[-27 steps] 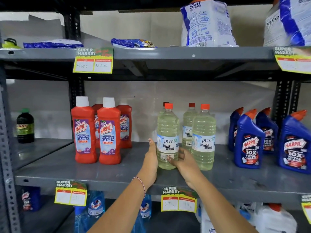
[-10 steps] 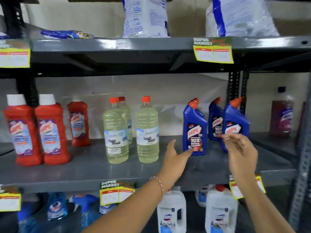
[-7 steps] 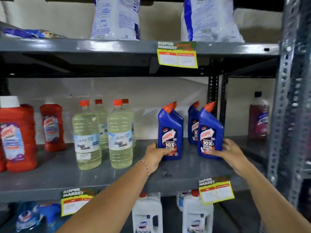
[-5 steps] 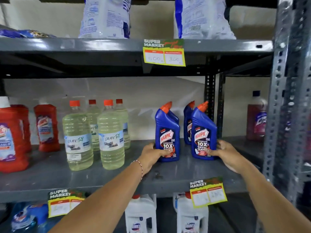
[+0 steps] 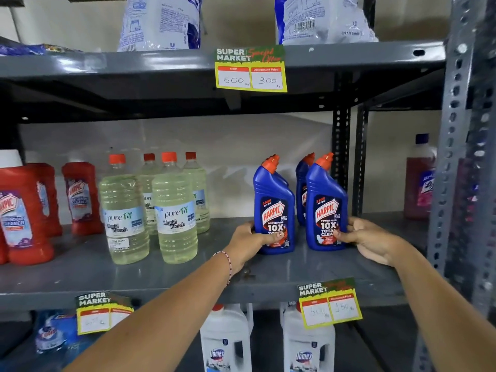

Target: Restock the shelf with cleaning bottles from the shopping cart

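Two blue Harpic bottles with orange caps stand upright at the front of the grey middle shelf (image 5: pixel 188 272). My left hand (image 5: pixel 248 241) grips the base of the left blue Harpic bottle (image 5: pixel 272 200). My right hand (image 5: pixel 367 240) grips the base of the right blue Harpic bottle (image 5: pixel 326 202). A third blue Harpic bottle (image 5: pixel 302 181) stands behind them, mostly hidden. The shopping cart is out of view.
Several clear bleach bottles (image 5: pixel 174 208) stand left of my hands, red Harpic bottles (image 5: pixel 21 210) further left. A steel upright (image 5: pixel 453 157) rises on the right with a pink bottle (image 5: pixel 418 181) behind it. White Domex jugs (image 5: pixel 225 342) sit below, detergent bags (image 5: pixel 161 20) above.
The view swung right from the bleach bottles to the blue bottles. Both hands left the bleach, reached across and closed on the two front blue Harpic bottles.
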A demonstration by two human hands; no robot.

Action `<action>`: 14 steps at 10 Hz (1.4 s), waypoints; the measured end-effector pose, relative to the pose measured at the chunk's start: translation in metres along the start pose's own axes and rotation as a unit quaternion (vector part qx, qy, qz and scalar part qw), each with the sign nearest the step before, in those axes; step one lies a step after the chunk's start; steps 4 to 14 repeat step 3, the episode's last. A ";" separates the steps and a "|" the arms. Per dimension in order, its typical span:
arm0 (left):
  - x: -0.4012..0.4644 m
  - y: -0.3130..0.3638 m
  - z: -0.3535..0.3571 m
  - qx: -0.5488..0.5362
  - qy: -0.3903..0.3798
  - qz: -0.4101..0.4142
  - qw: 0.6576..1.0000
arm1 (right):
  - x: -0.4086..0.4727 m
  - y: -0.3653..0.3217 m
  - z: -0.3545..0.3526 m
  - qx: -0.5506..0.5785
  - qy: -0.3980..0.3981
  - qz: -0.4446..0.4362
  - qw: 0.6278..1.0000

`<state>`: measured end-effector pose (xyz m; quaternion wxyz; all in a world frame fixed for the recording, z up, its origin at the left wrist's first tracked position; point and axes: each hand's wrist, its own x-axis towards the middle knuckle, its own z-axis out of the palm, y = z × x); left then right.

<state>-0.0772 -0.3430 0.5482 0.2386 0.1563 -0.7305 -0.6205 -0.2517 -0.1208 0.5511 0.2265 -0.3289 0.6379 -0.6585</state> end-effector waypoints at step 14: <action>-0.016 -0.006 -0.010 0.084 0.069 0.014 0.994 | -0.007 0.011 -0.001 0.052 0.119 -0.077 0.989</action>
